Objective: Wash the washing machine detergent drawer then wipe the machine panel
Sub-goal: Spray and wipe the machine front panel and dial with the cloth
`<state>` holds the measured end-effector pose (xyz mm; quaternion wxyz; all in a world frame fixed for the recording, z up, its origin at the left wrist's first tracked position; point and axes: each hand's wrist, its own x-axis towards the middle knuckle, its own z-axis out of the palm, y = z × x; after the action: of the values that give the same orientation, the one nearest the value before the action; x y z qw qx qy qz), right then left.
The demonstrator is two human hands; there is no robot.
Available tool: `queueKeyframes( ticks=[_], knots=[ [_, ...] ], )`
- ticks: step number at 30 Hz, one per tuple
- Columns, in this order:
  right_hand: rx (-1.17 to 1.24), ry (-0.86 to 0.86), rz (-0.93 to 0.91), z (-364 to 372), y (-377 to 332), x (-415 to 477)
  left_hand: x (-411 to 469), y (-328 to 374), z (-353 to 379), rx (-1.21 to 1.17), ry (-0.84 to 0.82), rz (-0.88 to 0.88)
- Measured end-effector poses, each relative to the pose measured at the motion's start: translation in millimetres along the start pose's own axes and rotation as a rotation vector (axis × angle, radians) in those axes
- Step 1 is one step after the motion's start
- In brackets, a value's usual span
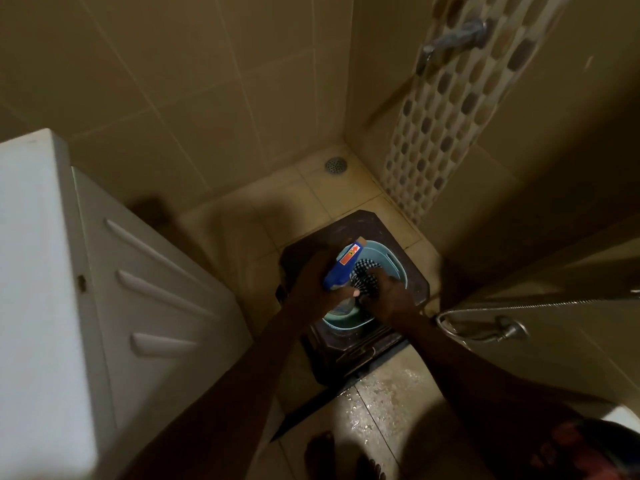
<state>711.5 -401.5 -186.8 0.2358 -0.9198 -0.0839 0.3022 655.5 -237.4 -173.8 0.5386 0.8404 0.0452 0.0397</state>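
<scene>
Over tiled floor (304, 199), left hand (311, 291) grips spray bottle (341, 268), right hand (393, 301) clutches checked cloth (363, 277)

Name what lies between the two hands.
A checkered cloth, gripped by the right hand, next to the spray bottle that the left hand holds, in the head view.

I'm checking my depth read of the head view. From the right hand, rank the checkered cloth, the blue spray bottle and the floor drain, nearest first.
1. The checkered cloth: gripped in the right hand itself.
2. The blue spray bottle: just to the left, held by the left hand.
3. The floor drain: in the far corner of the tiled floor.
</scene>
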Motion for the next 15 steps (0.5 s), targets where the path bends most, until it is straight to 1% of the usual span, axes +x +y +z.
queueKeyframes(
  ticks=[4, 7, 9, 12, 15],
  knots=[
    [-0.127, -0.074, -0.013, 21, 8, 19, 6, 2, 3, 0.029, -0.059, 0.053],
    [-0.229, -0.104, 0.001, 32, 14, 30, 13, 0, 7, 0.106, -0.002, 0.101],
    [-0.237, -0.072, -0.012, 37, 17, 35, 18, -6, 10, 0.080, 0.043, 0.125],
    [-0.183, -0.003, -0.005, 39, 18, 38, 20, -11, 14, -0.021, 0.136, 0.092],
    [0.006, 0.102, 0.017, 31, 12, 36, 23, -8, 18, -0.063, 0.231, 0.063]
  ],
)
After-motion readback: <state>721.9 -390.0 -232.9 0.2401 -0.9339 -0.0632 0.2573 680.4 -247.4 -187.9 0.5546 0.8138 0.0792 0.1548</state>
